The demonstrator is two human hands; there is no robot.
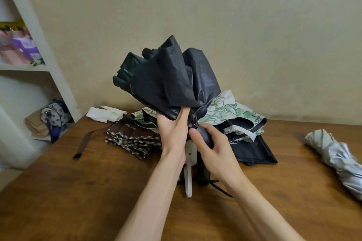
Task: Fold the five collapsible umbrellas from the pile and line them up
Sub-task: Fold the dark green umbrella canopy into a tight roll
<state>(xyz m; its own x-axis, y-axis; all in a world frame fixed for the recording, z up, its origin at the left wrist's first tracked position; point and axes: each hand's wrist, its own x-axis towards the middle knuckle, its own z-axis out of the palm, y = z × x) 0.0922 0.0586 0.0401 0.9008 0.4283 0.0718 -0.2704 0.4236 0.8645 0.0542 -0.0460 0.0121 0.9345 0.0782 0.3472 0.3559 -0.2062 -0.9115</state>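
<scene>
Left hand (172,129) fingers pinch black umbrella (168,82) cloth; right hand (210,143) fingers wrap its handle.

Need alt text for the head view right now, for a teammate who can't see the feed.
Both hands hold a black umbrella upright over a wooden table: the left hand gathers its loose canopy, the right hand grips the handle. Behind lie a brown patterned umbrella and a green floral umbrella; a folded silver umbrella lies at right.

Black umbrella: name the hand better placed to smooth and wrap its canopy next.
Left. The left hand already grips the black umbrella's loose canopy, while the right hand is busy around its handle.
</scene>
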